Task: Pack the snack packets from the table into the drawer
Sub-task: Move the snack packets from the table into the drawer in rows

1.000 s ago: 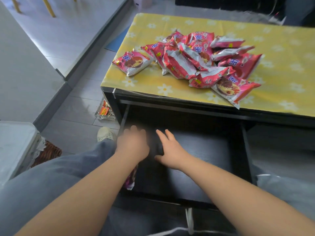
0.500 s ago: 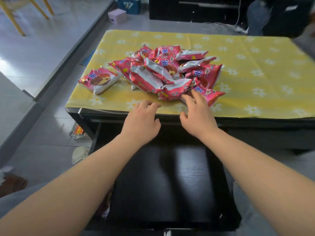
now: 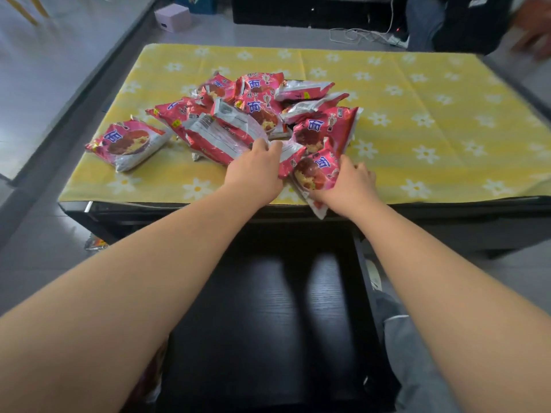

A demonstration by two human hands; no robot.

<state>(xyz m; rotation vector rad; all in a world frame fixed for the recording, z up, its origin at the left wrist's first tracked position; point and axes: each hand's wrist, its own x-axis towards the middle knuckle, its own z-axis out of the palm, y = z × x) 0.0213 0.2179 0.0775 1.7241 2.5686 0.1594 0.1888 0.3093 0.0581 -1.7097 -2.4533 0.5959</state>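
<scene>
Packet pile (image 3: 262, 111) fills centre-left of table (image 3: 441, 120); lone packet (image 3: 128, 143) at left edge, strip of cloth between. Right half of cloth bare, open reach. Left hand (image 3: 253, 172) grips white-backed packet (image 3: 220, 135), right hand (image 3: 350, 186) grips front packet (image 3: 316, 171), both at pile's near edge. Drawer (image 3: 328, 308), lower centre, open; forearms cross above it.

**Snack packets on yellow cloth, drawer open below**

Heap of red snack packets (image 3: 262, 105) on a daisy-print yellow tablecloth (image 3: 417, 114). One stray packet (image 3: 128, 143) lies apart at the heap's 8 o'clock. At 6 o'clock the left hand (image 3: 256, 171) grips a silver-backed packet (image 3: 226, 132). At 5 o'clock the right hand (image 3: 348, 186) curls round a red packet (image 3: 316, 171) overhanging the table edge. Dark drawer (image 3: 283, 308) pulled out beneath. Lilac box (image 3: 172, 17) on the floor at 11 o'clock.
</scene>
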